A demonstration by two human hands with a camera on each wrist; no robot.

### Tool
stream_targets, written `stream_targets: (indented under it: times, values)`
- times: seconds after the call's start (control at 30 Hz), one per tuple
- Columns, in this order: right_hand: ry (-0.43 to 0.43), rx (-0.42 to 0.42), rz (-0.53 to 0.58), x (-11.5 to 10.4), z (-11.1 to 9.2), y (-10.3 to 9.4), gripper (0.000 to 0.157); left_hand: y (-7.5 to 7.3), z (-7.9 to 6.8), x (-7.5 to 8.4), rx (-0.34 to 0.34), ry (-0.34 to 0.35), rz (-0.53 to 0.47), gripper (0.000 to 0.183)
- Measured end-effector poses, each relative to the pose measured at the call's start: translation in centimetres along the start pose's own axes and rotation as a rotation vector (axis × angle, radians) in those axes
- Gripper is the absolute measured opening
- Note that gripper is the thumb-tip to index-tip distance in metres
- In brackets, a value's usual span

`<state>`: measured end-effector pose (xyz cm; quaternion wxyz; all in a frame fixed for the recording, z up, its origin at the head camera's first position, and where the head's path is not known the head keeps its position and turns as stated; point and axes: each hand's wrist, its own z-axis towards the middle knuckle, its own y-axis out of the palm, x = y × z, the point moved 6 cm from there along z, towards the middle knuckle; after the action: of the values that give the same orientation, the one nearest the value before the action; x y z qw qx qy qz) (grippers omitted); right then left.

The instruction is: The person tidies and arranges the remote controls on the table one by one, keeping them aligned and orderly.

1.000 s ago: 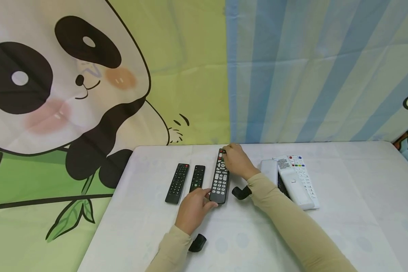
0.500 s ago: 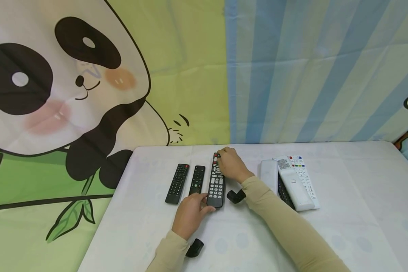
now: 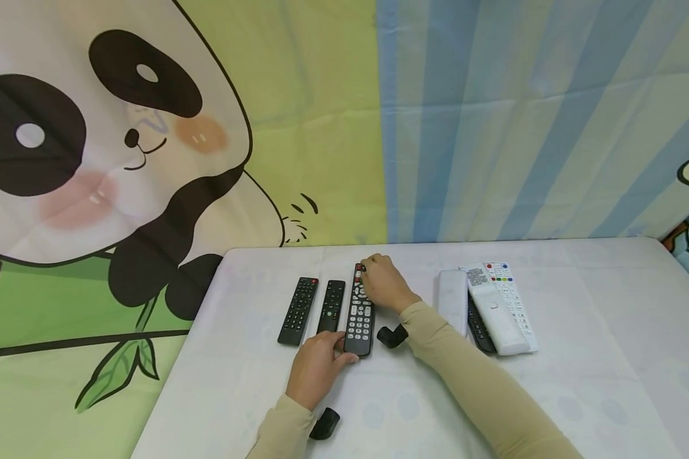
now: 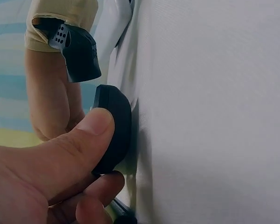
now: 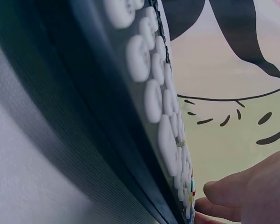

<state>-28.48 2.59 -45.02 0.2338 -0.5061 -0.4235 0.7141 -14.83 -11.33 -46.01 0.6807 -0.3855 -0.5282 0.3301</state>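
Observation:
Both hands are on a black remote control with pale buttons, lying lengthwise near the middle of the table. At its near end, the left hand pinches a corner; in the left wrist view the thumb presses the end of the remote, with curled fingers below. The right hand grips the far end, where red buttons partly show. In the right wrist view the remote looms large, its edge slightly above the cloth. Just left lie two smaller black remotes, the nearer one partly covered by the left hand.
To the right is an overlapping pile: a white remote, a black one, a white one face down and a white one with coloured buttons. A white cloth covers the table; a printed curtain hangs behind.
Both hands have slid the held remote left and slightly nearer, closing the gap to the two smaller black remotes. The pile on the right stays put.

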Motion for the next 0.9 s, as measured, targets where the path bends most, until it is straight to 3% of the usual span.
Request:
stream_targets:
  times: [0.4,0.9]
  values:
    - [0.035,-0.019,-0.018,0.2,0.1,1.1,0.038,0.2,-0.1,-0.3,-0.011,-0.020,0.005,0.049]
    - [0.033,-0.030,-0.008,0.1,-0.1,0.9,0.038,0.2,-0.2,-0.4,-0.001,-0.009,0.017,0.050]
